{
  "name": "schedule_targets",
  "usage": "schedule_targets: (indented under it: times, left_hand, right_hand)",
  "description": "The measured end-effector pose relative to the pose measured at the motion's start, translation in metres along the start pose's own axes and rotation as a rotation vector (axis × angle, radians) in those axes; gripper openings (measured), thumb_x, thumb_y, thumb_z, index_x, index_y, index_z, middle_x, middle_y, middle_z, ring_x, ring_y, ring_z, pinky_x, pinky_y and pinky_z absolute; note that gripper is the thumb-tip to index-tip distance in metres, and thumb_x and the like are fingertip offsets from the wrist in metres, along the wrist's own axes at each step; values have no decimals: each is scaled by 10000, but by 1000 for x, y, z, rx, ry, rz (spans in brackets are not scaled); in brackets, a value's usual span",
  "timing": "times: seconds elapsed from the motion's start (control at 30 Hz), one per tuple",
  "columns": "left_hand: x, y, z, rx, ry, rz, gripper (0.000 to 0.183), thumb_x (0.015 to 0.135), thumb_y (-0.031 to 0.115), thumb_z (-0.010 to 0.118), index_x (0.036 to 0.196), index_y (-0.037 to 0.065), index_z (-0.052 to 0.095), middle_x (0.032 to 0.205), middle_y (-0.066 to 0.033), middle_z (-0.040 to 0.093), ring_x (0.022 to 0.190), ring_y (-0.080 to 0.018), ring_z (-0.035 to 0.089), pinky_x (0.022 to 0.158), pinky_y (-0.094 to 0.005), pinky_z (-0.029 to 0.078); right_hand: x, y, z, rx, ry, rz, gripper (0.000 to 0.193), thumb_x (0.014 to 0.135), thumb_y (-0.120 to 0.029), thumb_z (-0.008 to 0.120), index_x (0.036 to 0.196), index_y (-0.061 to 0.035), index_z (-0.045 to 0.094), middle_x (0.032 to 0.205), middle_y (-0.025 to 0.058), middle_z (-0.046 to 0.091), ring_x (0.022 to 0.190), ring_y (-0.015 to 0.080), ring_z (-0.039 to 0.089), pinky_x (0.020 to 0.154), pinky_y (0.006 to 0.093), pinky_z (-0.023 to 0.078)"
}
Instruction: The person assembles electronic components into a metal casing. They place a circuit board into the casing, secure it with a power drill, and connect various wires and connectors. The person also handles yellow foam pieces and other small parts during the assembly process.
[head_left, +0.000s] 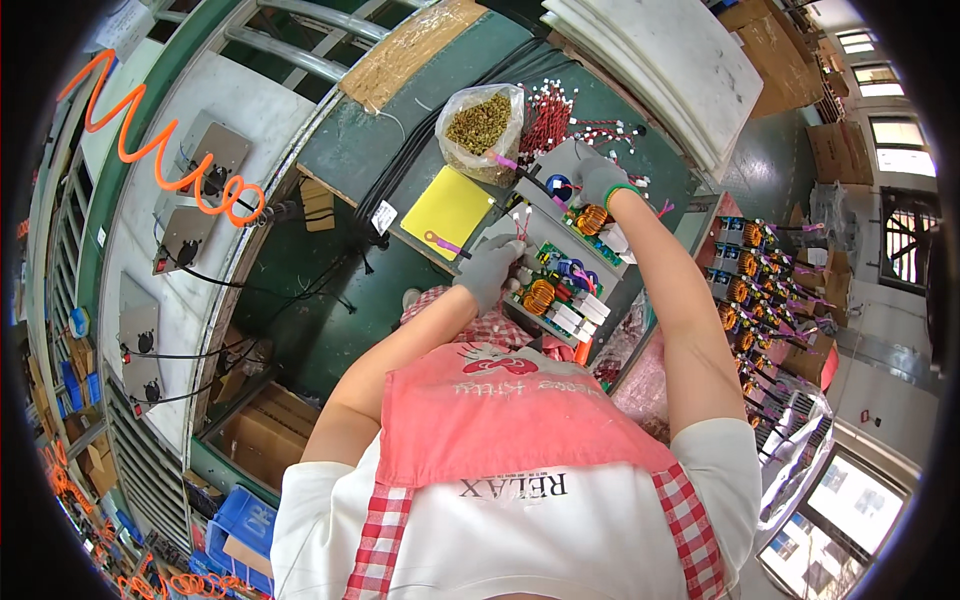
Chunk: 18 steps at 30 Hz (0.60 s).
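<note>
My left hand (487, 268), in a grey glove, is closed at the left end of the nearer circuit board (562, 290), which carries a copper coil and white connectors. A black cable with a purple sleeve and ring terminal (445, 243) runs out beside it, over a yellow pad (446, 212). Thin wires with small white plugs (521, 222) stand up by its fingertips. My right hand (602, 182), gloved too, reaches over the farther circuit board (592, 222) in its grey metal housing. Its fingers curl down at the housing's far end; what they pinch is hidden.
Beyond the boards are a clear bag of small brass-coloured parts (480, 130) and a heap of red-and-white wire leads (550, 118). White panels (650, 70) are stacked at the far right. Several more boards (745, 270) stand rightward. An orange coiled hose (150, 165) hangs at left.
</note>
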<state>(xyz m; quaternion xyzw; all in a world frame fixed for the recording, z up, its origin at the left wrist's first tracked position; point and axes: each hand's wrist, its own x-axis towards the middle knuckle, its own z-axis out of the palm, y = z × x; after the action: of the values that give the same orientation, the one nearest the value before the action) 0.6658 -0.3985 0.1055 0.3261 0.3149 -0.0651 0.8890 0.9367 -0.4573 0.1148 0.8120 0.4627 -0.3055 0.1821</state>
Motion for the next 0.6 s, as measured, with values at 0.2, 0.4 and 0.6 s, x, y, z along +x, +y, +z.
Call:
schedule_targets:
  times: [0.2,0.4,0.6]
  left_hand:
    - [15,-1,16,-59,12,-38,182,927,143,457,1076,43,482,884,-148,649,575,-133,566,442,-229,426]
    - [20,-8,15,-145,22,21,158,935,112,437,1065,21,435,873,-156,634,570,-131,573,419,-207,424]
    - [20,-12,28,-94,48,42,150,929,114,462,1048,23,452,863,-129,627,604,-135,576,472,-220,450]
  right_hand:
    - [-2,9,22,156,367,-239,274,738,-235,734,914,-39,665,880,156,646,835,313,619,719,404,483]
    - [-48,-44,26,541,456,-44,301,809,-303,683,996,-68,668,808,134,659,733,264,632,700,361,489]
    - [-67,-61,40,1036,368,59,288,737,-273,764,916,-56,702,795,69,661,728,157,612,697,294,477]
